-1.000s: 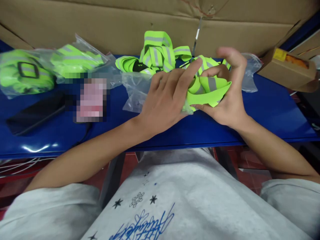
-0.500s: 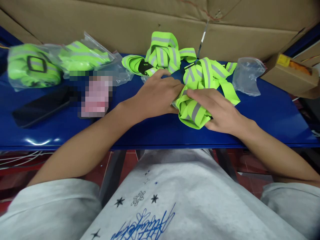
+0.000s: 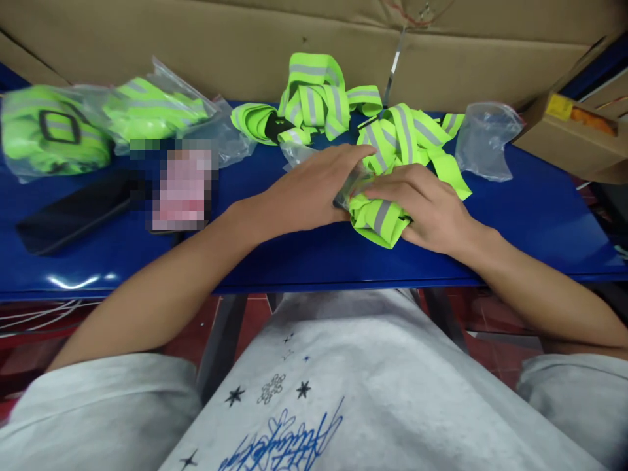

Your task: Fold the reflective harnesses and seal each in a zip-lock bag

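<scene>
A folded bundle of lime-yellow reflective strap (image 3: 379, 221) with a grey stripe is between my hands, above the near half of the blue table. My right hand (image 3: 432, 208) is closed round its right side, fingers curled over the top. At the bundle's left end a see-through plastic bag (image 3: 355, 184) covers part of it. My left hand (image 3: 318, 186) grips this bag, its thumb side raised over the bag's mouth; its lower fingers are hidden. Just beyond the hands lie more loose reflective straps (image 3: 405, 134) and a looped heap of strap (image 3: 316, 98).
Two bagged strap bundles, one with a black buckle (image 3: 59, 127), lie at the left. Nearer are a black case (image 3: 73, 212) and a blurred-out phone-like object (image 3: 181, 190). A loose plastic bag (image 3: 488, 140) and a cardboard box (image 3: 572, 140) stand right. Cardboard (image 3: 206, 39) walls the back.
The plastic bag now reaches over the bundle's left end. My left hand's fingers have lifted and stretched toward the right, and my right fingers have curled further over the strap.
</scene>
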Demonstrator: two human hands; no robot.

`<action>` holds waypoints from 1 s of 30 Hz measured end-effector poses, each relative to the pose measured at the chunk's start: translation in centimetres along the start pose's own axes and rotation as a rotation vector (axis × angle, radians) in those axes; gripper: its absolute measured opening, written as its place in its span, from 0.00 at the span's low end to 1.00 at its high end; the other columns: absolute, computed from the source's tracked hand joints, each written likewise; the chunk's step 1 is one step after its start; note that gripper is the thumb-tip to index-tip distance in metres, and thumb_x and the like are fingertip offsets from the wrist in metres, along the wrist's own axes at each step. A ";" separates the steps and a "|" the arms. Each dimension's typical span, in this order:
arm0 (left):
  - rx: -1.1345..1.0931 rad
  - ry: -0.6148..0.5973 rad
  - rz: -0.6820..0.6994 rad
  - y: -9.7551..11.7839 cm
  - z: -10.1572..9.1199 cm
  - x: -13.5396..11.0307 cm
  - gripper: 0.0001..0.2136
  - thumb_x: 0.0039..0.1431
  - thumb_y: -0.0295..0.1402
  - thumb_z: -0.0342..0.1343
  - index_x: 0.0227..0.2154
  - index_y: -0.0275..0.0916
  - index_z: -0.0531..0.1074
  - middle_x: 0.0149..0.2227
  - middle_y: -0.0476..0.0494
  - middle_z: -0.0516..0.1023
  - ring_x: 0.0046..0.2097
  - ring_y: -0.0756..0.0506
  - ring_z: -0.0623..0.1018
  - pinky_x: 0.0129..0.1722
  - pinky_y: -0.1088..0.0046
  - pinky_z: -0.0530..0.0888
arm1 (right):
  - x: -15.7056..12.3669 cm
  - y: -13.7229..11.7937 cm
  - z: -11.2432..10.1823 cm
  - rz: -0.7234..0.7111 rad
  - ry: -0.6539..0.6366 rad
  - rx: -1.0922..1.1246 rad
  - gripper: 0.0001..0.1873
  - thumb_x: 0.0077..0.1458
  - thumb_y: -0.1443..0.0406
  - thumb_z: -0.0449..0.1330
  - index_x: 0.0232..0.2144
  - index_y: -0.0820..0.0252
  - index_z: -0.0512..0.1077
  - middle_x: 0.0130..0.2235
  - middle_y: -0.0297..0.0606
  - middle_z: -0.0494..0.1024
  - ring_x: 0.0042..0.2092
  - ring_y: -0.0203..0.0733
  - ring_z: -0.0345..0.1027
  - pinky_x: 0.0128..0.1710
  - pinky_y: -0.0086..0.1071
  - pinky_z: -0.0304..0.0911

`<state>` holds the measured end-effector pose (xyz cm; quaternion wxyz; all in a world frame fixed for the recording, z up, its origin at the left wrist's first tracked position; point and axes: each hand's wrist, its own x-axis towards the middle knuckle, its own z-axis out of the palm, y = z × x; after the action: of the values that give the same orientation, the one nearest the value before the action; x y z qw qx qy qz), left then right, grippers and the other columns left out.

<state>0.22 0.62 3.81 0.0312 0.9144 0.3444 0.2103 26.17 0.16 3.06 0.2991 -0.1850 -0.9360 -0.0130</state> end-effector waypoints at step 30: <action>0.274 0.144 -0.047 1.5 -1.0 0.2 0.19 0.71 0.48 0.48 0.51 0.40 0.73 0.46 0.35 0.82 0.50 0.34 0.81 0.51 0.53 0.74 | 1.5 -0.9 -1.1 0.013 0.173 -0.010 0.28 0.61 0.67 0.59 0.63 0.54 0.64 0.52 0.47 0.78 0.52 0.54 0.76 0.51 0.51 0.75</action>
<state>0.89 -0.52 5.08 -0.1137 0.8844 0.3926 0.2253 25.35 -0.28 4.91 0.3778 -0.1907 -0.9055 -0.0315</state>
